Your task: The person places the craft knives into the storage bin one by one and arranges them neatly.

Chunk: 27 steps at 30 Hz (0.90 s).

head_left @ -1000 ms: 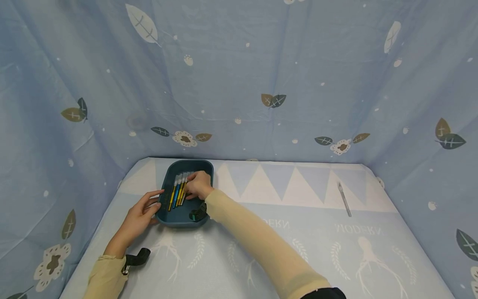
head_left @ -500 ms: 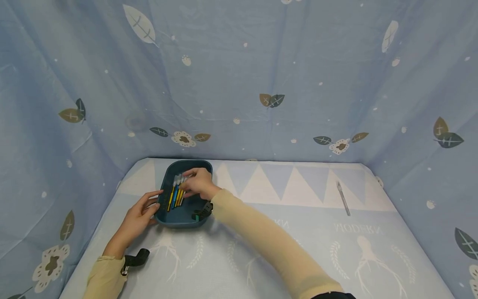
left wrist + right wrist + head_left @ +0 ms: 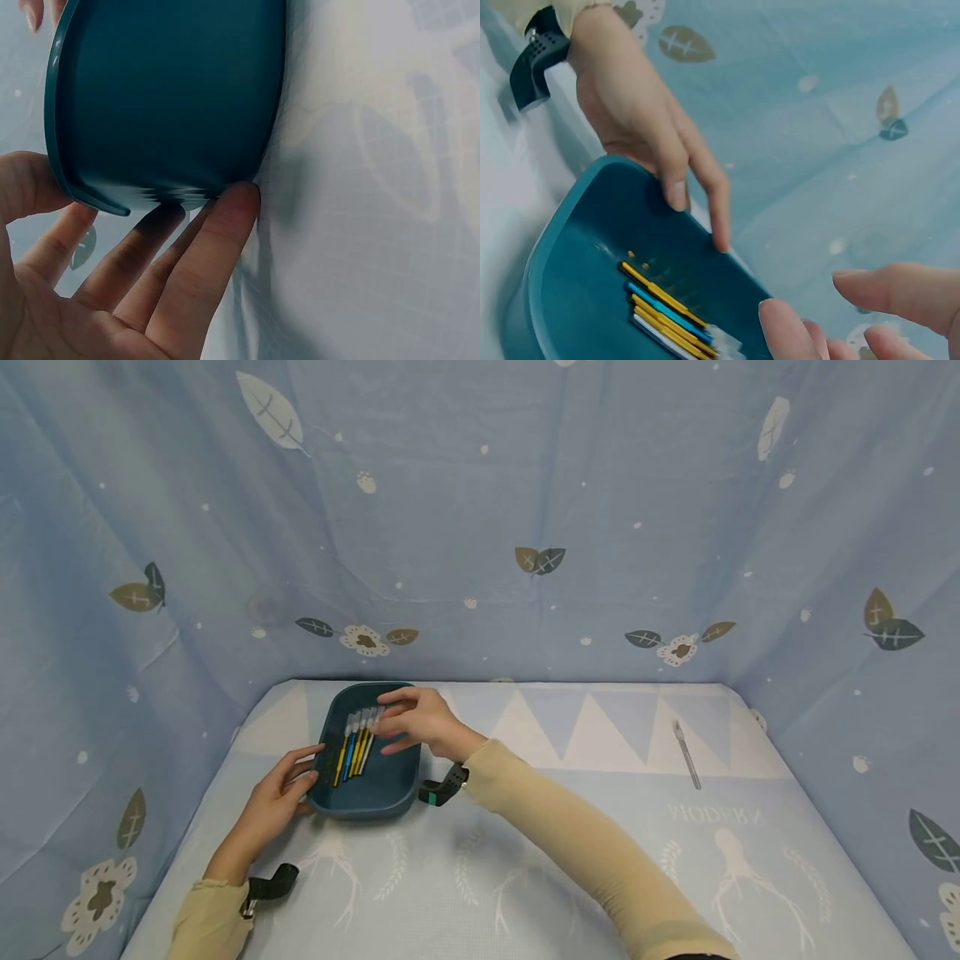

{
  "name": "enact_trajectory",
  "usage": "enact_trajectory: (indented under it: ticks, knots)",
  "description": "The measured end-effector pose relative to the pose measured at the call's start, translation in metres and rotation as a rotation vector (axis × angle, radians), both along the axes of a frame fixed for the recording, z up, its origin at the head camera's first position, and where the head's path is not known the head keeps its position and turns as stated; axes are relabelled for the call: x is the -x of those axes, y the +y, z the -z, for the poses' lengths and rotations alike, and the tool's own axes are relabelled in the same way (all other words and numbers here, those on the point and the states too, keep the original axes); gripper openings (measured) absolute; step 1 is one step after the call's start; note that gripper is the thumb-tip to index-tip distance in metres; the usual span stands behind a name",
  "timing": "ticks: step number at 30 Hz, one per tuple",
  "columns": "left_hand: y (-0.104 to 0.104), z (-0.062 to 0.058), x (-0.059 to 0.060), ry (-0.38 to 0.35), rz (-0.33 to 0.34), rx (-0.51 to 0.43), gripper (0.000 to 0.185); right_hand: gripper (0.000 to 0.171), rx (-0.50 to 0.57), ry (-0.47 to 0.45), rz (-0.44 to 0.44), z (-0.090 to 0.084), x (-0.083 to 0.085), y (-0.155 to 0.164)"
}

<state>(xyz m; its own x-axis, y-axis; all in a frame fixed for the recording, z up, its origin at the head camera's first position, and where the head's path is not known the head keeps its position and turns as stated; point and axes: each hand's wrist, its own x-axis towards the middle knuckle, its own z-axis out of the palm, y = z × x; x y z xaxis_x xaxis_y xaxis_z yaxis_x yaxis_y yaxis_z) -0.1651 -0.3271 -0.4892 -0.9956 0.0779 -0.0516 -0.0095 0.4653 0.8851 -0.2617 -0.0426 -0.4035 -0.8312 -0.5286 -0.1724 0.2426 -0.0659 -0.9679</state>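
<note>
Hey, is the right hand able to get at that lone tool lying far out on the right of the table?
Probably yes. The right hand hovers open and empty over the tray, and only bare cloth lies between it and the tool, though that is a long sideways reach.

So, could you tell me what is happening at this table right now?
A person is working at a dark teal tray on a patterned cloth. The left hand rests against the tray's left side, fingers straight. The right hand hovers open above the far end, holding nothing. A row of yellow and blue tools lies side by side in the tray. One silver tool lies apart, far to the right on the cloth.
</note>
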Motion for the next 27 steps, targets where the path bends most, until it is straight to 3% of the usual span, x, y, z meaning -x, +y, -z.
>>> enact_trajectory:
  ticks: [12, 27]
  knots:
    - [-0.001, 0.001, -0.001, -0.002, 0.006, 0.003, 0.054, 0.056, -0.034, 0.112, -0.062, -0.023, -0.015, 0.053]
    - [-0.001, 0.001, -0.003, -0.008, 0.014, 0.009, 0.056, 0.06, -0.088, 0.165, 0.006, -0.028, -0.031, 0.126]
